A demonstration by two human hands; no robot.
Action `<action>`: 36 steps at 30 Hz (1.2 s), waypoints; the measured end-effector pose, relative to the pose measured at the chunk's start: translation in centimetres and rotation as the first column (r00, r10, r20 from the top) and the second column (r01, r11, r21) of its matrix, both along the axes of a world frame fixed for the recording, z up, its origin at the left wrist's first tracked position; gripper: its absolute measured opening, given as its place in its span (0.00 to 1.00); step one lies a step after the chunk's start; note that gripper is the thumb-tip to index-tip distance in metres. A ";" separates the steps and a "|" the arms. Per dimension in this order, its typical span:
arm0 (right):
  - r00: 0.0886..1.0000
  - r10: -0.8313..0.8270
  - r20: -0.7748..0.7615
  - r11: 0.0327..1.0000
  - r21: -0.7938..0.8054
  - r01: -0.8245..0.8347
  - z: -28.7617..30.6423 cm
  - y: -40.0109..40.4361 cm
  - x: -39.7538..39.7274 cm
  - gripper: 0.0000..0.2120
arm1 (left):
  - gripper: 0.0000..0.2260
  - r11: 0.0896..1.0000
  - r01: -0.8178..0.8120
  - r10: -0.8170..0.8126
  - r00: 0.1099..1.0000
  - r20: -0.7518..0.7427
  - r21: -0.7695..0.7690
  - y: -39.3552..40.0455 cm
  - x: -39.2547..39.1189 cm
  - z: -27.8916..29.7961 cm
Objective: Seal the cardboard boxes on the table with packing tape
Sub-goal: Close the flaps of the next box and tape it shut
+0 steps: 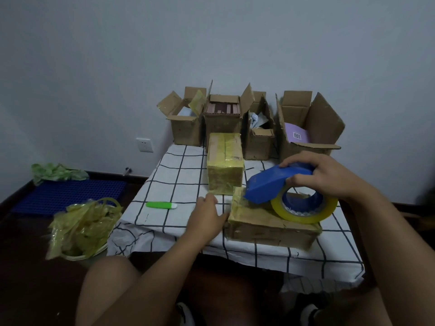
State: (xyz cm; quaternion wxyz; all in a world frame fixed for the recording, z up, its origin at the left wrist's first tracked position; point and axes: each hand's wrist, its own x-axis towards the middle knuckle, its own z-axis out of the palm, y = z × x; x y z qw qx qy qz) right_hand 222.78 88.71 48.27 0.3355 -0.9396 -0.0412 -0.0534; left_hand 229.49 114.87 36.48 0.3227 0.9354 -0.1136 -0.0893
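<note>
A flat cardboard box (270,228) lies at the table's near edge. My right hand (327,175) grips a blue tape dispenser (273,182) with a yellowish tape roll (306,214), resting on the box's top; its front end sits over the box's left end. My left hand (209,217) rests against the box's left side, fingers relaxed. A taped box (224,163) stands just behind. Along the wall stand several open boxes: (186,118), (224,114), (259,132), (308,128).
A green and white cutter (161,205) lies on the checked tablecloth (179,175) left of my left hand. On the floor at the left, a basket of crumpled used tape (82,228), a blue grid mat (68,194) and a green cloth (56,172).
</note>
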 end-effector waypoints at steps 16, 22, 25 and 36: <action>0.996 -0.040 0.077 0.997 0.071 0.035 -0.6 -0.2 -1.4 0.15 | 0.19 0.840 0.002 -0.161 0.956 -0.246 -0.542 -1.6 -4.3 -0.1; 0.990 -0.092 0.103 0.987 0.138 0.077 -0.9 -1.0 -2.5 0.21 | 0.14 0.799 -0.001 -0.188 0.949 -0.252 -0.601 -2.2 -4.5 0.9; 0.989 -0.099 0.111 0.983 0.164 0.080 -1.1 -1.2 -2.6 0.22 | 0.15 0.775 -0.034 -0.194 0.938 -0.288 -0.631 -2.3 -4.0 1.1; 0.989 -0.018 0.144 0.998 0.055 0.010 0.9 0.5 -2.1 0.15 | 0.32 0.890 -0.025 -0.029 0.993 -0.112 -0.455 -1.0 -2.3 2.2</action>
